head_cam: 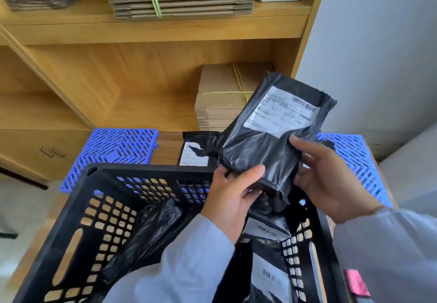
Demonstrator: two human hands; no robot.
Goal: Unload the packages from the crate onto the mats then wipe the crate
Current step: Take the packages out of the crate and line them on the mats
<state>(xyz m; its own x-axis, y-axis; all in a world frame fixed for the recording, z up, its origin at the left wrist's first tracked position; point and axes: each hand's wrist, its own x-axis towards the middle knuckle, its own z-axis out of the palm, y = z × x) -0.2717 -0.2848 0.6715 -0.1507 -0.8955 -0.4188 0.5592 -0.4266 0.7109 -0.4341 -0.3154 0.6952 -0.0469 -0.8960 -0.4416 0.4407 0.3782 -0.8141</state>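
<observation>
We hold a black plastic-wrapped package point(272, 137) with a white shipping label above the far rim of the black crate point(78, 212), our left hand point(233, 198) pinching its lower edge and our right hand point(328, 177) gripping its right side. It looks light, soft and slippery, so we judge the firm bulk under the label a safer hold than the loose wrap. More packages point(269, 276) remain in the crate, one package point(194, 153) already lies beyond it between the blue mats point(113, 151), and stacked cardboard point(222, 99) on the wooden shelf crowds the space behind.
</observation>
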